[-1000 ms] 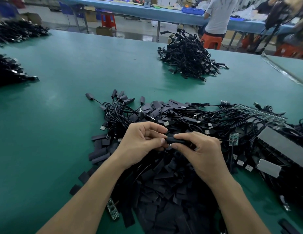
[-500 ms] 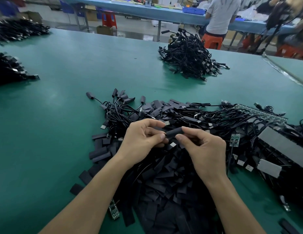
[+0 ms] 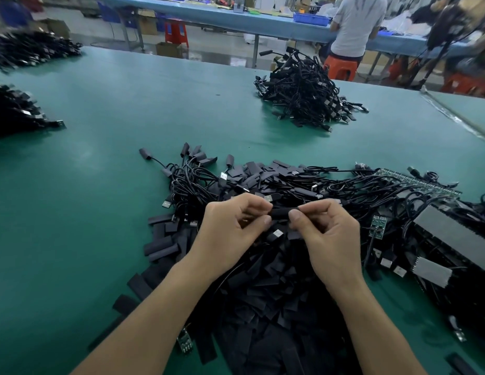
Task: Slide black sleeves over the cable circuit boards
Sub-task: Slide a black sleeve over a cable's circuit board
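Half a second ago the black sleeve [image 3: 280, 212] sat tilted, with its right end a bit higher; now it lies almost flat. The two hands have also come closer together, so less of the sleeve shows between them. Its long side runs left to right, one end toward each hand. It is held up in the air just above the big messy pile of cables [image 3: 263, 185], near the middle of the green table [image 3: 100, 185]. The left hand [image 3: 230, 228] pinches the left end between thumb and first finger, and its other fingers are curled in. The right hand [image 3: 328, 234] pinches the right end the same way, with its fingers bent too. I cannot tell whether a board is inside the sleeve, since the fingers hide both ends. Lots of loose sleeves [image 3: 160, 247] lie flat under and to the left of the arms. A small green circuit board [image 3: 378, 225] sits just right of the right hand. A second heap of cables [image 3: 303, 98] lies far off on the table.
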Available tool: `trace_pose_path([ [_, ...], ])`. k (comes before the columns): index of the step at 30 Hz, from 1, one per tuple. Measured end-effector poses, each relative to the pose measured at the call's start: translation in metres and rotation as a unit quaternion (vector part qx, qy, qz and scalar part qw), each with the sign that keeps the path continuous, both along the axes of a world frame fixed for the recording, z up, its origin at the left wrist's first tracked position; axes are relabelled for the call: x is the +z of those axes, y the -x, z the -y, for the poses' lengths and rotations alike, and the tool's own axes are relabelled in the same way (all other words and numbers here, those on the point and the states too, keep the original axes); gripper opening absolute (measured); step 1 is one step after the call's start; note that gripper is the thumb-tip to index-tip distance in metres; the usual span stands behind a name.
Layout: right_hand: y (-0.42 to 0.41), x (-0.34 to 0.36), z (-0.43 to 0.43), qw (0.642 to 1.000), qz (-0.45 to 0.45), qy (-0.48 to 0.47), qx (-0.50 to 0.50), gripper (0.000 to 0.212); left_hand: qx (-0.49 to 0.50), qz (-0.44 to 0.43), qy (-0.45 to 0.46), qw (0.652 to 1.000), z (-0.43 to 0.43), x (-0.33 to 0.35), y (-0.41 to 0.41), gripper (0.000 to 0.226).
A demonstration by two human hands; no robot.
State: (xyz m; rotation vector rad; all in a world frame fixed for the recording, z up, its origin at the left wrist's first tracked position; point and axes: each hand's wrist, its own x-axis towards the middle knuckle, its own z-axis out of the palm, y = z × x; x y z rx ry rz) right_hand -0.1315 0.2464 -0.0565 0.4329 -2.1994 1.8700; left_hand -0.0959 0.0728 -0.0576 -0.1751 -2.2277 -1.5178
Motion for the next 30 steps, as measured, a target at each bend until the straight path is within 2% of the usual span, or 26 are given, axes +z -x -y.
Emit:
trace_pose_path([
  [1,0.001,0.002,-0.001,1.0,-0.001,0.031,0.001,0.017,0.021,-0.056,0.09,0.994,0.001,0.001,-0.001,0.019],
  [3,0.002,0.008,-0.004,0.995,0.006,0.104,0.004,0.015,0.082,-0.145,0.266,0.95,0.005,0.006,-0.002,0.019],
  [5,0.003,0.012,-0.007,0.984,0.023,0.174,0.019,0.01,0.13,-0.185,0.369,0.901,0.008,0.012,-0.001,0.021],
  [6,0.003,0.013,-0.008,0.98,0.029,0.197,0.028,0.011,0.141,-0.184,0.395,0.889,0.009,0.016,-0.001,0.024],
  [8,0.002,0.013,-0.008,0.981,0.026,0.188,0.036,0.012,0.155,-0.167,0.402,0.887,0.009,0.023,0.0,0.036],
  [9,0.001,0.012,-0.007,0.987,0.018,0.156,0.032,0.013,0.165,-0.152,0.378,0.898,0.009,0.028,0.001,0.04],
  [12,-0.001,0.007,-0.005,0.999,-0.011,-0.024,0.031,0.013,0.207,-0.07,0.197,0.956,0.016,0.049,0.011,0.042],
  [15,-0.001,-0.001,-0.007,0.97,-0.031,-0.228,0.083,0.018,0.239,0.041,0.066,0.968,0.03,0.069,0.031,0.039],
  [18,-0.001,-0.004,-0.008,0.932,-0.039,-0.342,0.118,0.034,0.242,0.16,0.024,0.957,0.048,0.076,0.051,0.032],
  [20,0.0,-0.004,-0.009,0.919,-0.043,-0.368,0.132,0.036,0.253,0.223,0.041,0.941,0.059,0.074,0.061,0.025],
  [22,-0.001,-0.004,-0.01,0.916,-0.048,-0.375,0.138,0.031,0.276,0.266,0.072,0.921,0.066,0.07,0.066,0.033],
  [23,-0.002,-0.004,-0.009,0.914,-0.056,-0.378,0.134,0.027,0.29,0.275,0.089,0.913,0.069,0.069,0.068,0.037],
  [25,-0.002,-0.003,-0.008,0.915,-0.076,-0.379,0.119,0.021,0.312,0.28,0.147,0.896,0.075,0.066,0.069,0.031],
  [28,-0.002,-0.001,-0.005,0.936,-0.075,-0.326,0.112,0.006,0.333,0.293,0.287,0.849,0.079,0.057,0.065,0.036],
  [30,-0.003,0.002,-0.004,0.96,-0.068,-0.252,0.098,0.015,0.355,0.249,0.347,0.832,0.076,0.047,0.06,0.039],
])
